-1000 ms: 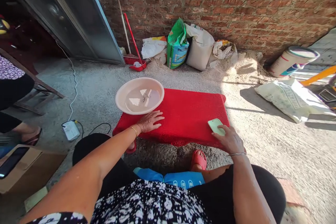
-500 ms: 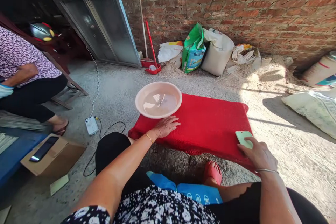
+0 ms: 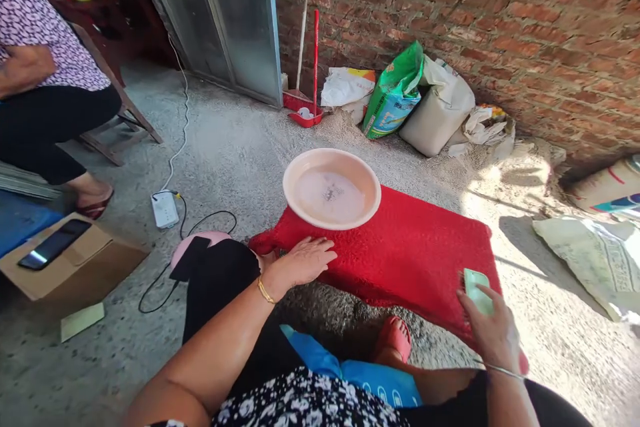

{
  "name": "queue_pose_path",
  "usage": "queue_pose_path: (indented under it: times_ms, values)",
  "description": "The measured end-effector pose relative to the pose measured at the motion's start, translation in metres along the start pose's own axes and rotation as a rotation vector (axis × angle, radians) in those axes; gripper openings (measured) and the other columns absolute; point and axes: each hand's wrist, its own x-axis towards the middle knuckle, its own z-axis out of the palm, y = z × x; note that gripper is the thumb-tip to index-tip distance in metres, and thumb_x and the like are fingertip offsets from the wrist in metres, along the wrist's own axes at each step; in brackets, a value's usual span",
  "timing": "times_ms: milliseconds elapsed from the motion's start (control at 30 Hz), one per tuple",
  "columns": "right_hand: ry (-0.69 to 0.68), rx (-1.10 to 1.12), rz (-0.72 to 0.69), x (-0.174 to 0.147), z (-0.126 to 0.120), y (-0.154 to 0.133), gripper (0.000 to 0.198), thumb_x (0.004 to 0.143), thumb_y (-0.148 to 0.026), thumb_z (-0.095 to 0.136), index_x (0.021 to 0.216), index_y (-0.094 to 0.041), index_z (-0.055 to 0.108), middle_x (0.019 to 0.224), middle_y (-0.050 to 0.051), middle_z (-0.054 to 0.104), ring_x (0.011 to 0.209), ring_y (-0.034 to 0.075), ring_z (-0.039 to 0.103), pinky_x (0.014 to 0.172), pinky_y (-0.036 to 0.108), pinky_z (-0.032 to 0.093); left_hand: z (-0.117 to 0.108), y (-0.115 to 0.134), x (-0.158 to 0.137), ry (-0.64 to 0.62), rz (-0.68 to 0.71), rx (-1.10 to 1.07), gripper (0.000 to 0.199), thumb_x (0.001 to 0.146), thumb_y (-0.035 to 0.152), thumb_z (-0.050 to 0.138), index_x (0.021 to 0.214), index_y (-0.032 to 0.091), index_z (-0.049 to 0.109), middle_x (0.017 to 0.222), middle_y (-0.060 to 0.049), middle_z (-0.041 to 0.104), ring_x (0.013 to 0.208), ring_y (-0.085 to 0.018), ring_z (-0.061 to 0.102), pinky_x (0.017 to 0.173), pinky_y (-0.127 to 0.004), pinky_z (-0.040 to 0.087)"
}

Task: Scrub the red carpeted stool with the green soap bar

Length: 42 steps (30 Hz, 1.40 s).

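Note:
A red cloth covers a low bench or board in front of my knees. My left hand lies on its near left edge, fingers stretched out and holding nothing. Just beyond those fingers, a pale pink basin with water in it stands on the far left part of the cloth. My right hand grips a pale green scrub brush over the right end of the cloth. Dark bristles show along the brush's left side. The fingers partly cover its near end.
Beside my left leg are a cardboard box with a phone on it and a white power strip with cables. A seated person is at the left. Sacks and a red dustpan line the brick wall.
The view has shifted, so the basin sits further right in it. The brush has tilted, showing its bristles. My left hand stays at the cloth's near edge.

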Motion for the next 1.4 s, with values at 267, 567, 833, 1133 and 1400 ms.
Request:
queue_pose_path:
  times_ms: [267,567,833,1133,1400]
  values:
    - [-0.253,0.123,-0.728,-0.094,0.060,-0.182,0.039,0.086,-0.044,0.059,0.119,-0.024,0.054,0.103,0.007,0.052,0.091,0.023,0.055,0.078,0.032,0.048,-0.025,-0.009,-0.007,-0.066,-0.217,-0.036,0.023,0.089,0.011,0.041,0.090,0.013,0.064,0.096,-0.012,0.067,0.096,-0.025,0.062,0.085,-0.040,0.046]
    - [-0.207,-0.209,-0.620,-0.071,0.047,-0.159,0.041,0.088,-0.044,0.061,0.124,-0.026,0.051,0.101,0.005,0.051,0.088,0.023,0.057,0.068,0.029,0.047,-0.044,-0.012,-0.011,-0.103,-0.398,-0.059,0.019,0.086,0.014,0.049,0.093,0.010,0.066,0.101,-0.015,0.067,0.100,-0.027,0.061,0.090,-0.043,0.042]
    - [-0.115,-0.165,-0.468,-0.072,0.033,-0.162,0.040,0.088,-0.041,0.057,0.124,-0.024,0.052,0.099,0.006,0.049,0.086,0.022,0.057,0.062,0.028,0.045,-0.037,-0.020,-0.010,-0.108,-0.363,-0.066,0.020,0.084,0.025,0.057,0.094,0.010,0.067,0.102,-0.016,0.068,0.101,-0.030,0.062,0.088,-0.044,0.044]
    - [-0.233,-0.062,-0.710,-0.060,0.063,-0.197,0.040,0.086,-0.040,0.055,0.122,-0.023,0.057,0.101,0.008,0.052,0.090,0.024,0.057,0.080,0.035,0.050,-0.037,-0.019,-0.008,-0.141,-0.374,-0.013,0.026,0.086,0.030,0.053,0.098,0.012,0.067,0.103,-0.015,0.068,0.099,-0.029,0.063,0.085,-0.043,0.047]
    - [-0.267,0.009,-0.561,-0.032,0.061,-0.147,0.058,0.077,-0.067,0.038,0.113,-0.029,0.061,0.093,0.011,0.055,0.084,0.032,0.060,0.067,0.044,0.052,-0.039,-0.012,-0.001,-0.211,-0.445,-0.009,0.024,0.086,0.020,0.050,0.094,0.008,0.068,0.097,-0.016,0.070,0.094,-0.024,0.065,0.082,-0.039,0.048]
